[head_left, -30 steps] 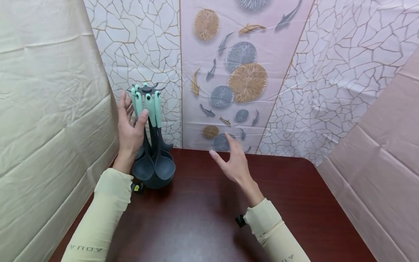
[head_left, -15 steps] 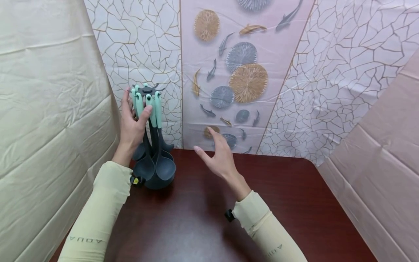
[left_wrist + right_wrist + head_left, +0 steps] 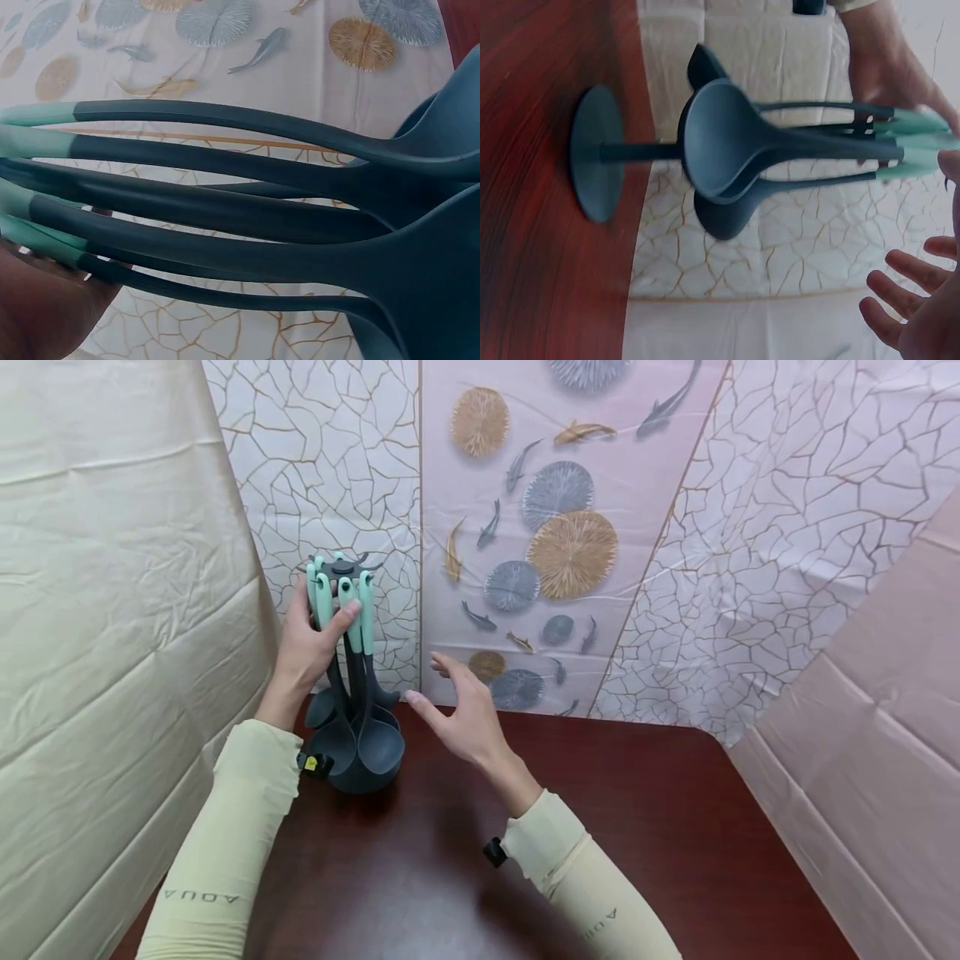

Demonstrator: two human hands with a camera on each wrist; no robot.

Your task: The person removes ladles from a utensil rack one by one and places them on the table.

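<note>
The round dark utensil stand (image 3: pixel 352 768) sits on the dark red wooden table (image 3: pixel 637 827), far left, near the back wall. The long-handled spoons (image 3: pixel 352 693) hang on it. The left hand (image 3: pixel 311 639) is left of them, the right hand (image 3: pixel 461 718) right.

Dark red-brown table (image 3: pixel 660 827), backed by crackle-patterned sheets (image 3: pixel 337 452), a fish-printed panel (image 3: pixel 540 527), cream drape (image 3: pixel 97 610) hung at the left

Utensil stand (image 3: pixel 352 768) on dark-red table (image 3: pixel 600 827)
</note>
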